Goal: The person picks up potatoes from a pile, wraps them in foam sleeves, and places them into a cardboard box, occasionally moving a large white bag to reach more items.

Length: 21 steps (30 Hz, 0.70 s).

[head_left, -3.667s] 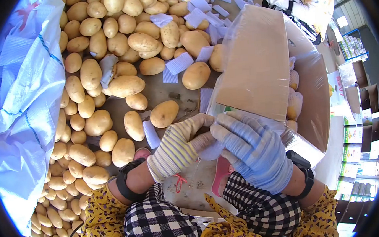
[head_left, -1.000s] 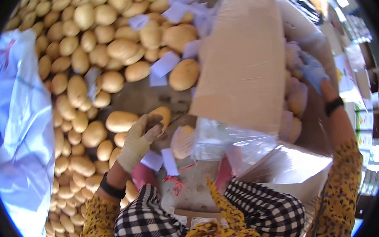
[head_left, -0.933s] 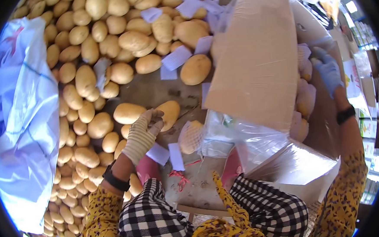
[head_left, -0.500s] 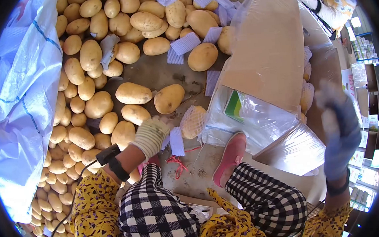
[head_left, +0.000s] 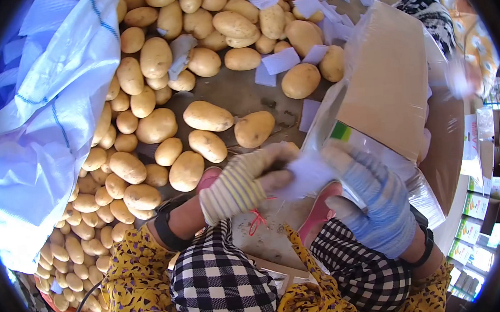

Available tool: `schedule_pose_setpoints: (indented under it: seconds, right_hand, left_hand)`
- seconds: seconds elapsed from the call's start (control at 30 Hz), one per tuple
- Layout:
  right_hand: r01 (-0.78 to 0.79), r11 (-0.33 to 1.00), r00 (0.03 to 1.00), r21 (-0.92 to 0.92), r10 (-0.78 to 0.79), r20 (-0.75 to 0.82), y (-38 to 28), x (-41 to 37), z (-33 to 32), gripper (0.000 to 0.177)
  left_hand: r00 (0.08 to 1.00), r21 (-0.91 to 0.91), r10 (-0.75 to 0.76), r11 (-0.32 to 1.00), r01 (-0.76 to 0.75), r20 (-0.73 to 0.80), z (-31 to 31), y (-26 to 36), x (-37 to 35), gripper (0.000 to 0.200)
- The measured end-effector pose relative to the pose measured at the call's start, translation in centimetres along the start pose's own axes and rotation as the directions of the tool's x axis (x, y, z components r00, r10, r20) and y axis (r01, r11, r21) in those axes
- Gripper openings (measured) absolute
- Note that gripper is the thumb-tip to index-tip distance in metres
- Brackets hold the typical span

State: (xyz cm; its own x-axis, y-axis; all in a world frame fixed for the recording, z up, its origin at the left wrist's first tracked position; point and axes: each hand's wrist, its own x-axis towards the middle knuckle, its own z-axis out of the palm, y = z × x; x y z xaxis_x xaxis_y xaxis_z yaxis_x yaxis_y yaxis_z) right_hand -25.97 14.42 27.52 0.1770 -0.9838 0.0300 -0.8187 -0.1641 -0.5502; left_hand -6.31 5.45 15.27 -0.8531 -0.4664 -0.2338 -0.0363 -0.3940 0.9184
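Observation:
My left hand (head_left: 243, 182), in a cream striped knit glove, pinches a pale lavender foam net sleeve (head_left: 305, 174), blurred by motion. My right hand (head_left: 373, 197), in a blue glove, is at the sleeve's right side with fingers and thumb spread apart. Just beyond my left fingertips a bit of yellowish potato (head_left: 288, 148) shows, mostly hidden. Several loose potatoes lie on the floor ahead of my left hand, among them an oval potato (head_left: 254, 129) and a longer potato (head_left: 207, 116).
A big potato heap (head_left: 155, 59) spreads along the left beside a white woven sheet (head_left: 53, 128). More foam sleeves (head_left: 281, 61) are scattered at the top. A plastic-lined cardboard box (head_left: 385, 73) stands on the right. Another person's blurred hand (head_left: 464, 78) is beyond it.
My right hand has come in from the far right to the middle. My left hand has lifted from the floor with a foam sleeve. The view has shifted, so the heap appears further right.

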Motion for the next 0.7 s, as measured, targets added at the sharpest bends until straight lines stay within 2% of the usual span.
schedule_pose_setpoints:
  seconds: [0.03, 0.07, 0.1, 0.13, 0.17, 0.23, 0.27, 0.37, 0.43, 0.47, 0.57, 0.67, 0.7]
  right_hand:
    - [0.049, 0.999, 0.998, 0.014, -0.049, 0.026, 0.2, 0.5, 0.5, 0.046]
    - [0.200, 0.968, 0.979, -0.150, -0.194, 0.055, 0.4, 0.8, 0.8, 0.051]
    - [0.244, 0.944, 0.970, -0.220, -0.238, 0.055, 0.2, 0.9, 0.8, 0.052]
    - [0.285, 0.913, 0.958, -0.291, -0.280, 0.059, -0.1, 1.0, 0.7, 0.052]
    - [0.322, 0.875, 0.945, -0.360, -0.321, 0.065, -0.4, 1.2, 0.6, 0.053]
    - [0.334, 0.831, 0.939, -0.444, -0.336, 0.079, -1.2, 1.6, 0.3, 0.052]
    - [0.338, 0.806, 0.936, -0.485, -0.340, 0.087, -1.5, 1.7, 0.2, 0.052]
    - [0.289, 0.866, 0.945, -0.408, -0.327, -0.026, -0.5, 1.7, 1.6, 0.053]
    - [0.002, 0.982, 0.999, -0.187, -0.012, -0.050, -1.2, 1.9, 1.7, 0.056]
    - [-0.152, 0.986, 0.988, -0.069, 0.150, -0.034, -1.5, 2.0, 1.9, 0.058]
    - [-0.251, 0.931, 0.964, 0.265, 0.265, -0.018, -0.9, 2.3, 2.5, 0.068]
    - [-0.208, 0.936, 0.975, 0.284, 0.221, -0.013, -0.6, 2.5, 3.1, 0.069]
    - [-0.256, 0.926, 0.965, 0.279, 0.261, 0.019, -0.7, 2.6, 3.0, 0.069]
  left_hand:
    - [0.999, 0.040, 0.034, 0.999, -0.035, 0.007, 0.4, 0.6, 0.1, 0.032]
    - [0.997, 0.079, 0.069, 0.994, -0.071, 0.019, 0.6, 1.1, 0.3, 0.032]
    - [0.994, 0.116, 0.105, 0.987, -0.108, 0.034, 0.7, 1.5, 0.3, 0.031]
    - [0.997, 0.043, 0.069, 0.997, -0.071, 0.044, 0.7, 1.7, 0.2, 0.032]
    - [0.999, -0.112, 0.025, 0.993, -0.021, 0.035, 0.7, 1.6, 0.0, 0.032]
    - [0.997, -0.411, -0.062, 0.909, 0.075, 0.043, 0.7, 1.4, -0.2, 0.033]
    - [0.998, -0.406, -0.061, 0.911, 0.070, 0.036, 0.5, 1.5, -0.3, 0.033]
    - [0.998, -0.412, -0.051, 0.909, 0.061, 0.036, -0.1, 1.9, -0.7, 0.034]
    - [0.998, -0.440, -0.037, 0.896, 0.057, 0.052, -0.1, 2.3, -1.2, 0.034]
    - [0.998, -0.404, -0.042, 0.913, 0.057, 0.045, -0.2, 2.2, -1.3, 0.034]
    - [0.999, -0.316, -0.049, 0.947, 0.051, 0.016, -0.5, 1.9, -1.6, 0.033]
    - [0.999, -0.298, -0.034, 0.954, 0.031, -0.005, -0.4, 2.0, -1.8, 0.032]
    - [1.000, -0.297, -0.031, 0.955, 0.029, -0.003, -0.4, 2.1, -1.8, 0.032]
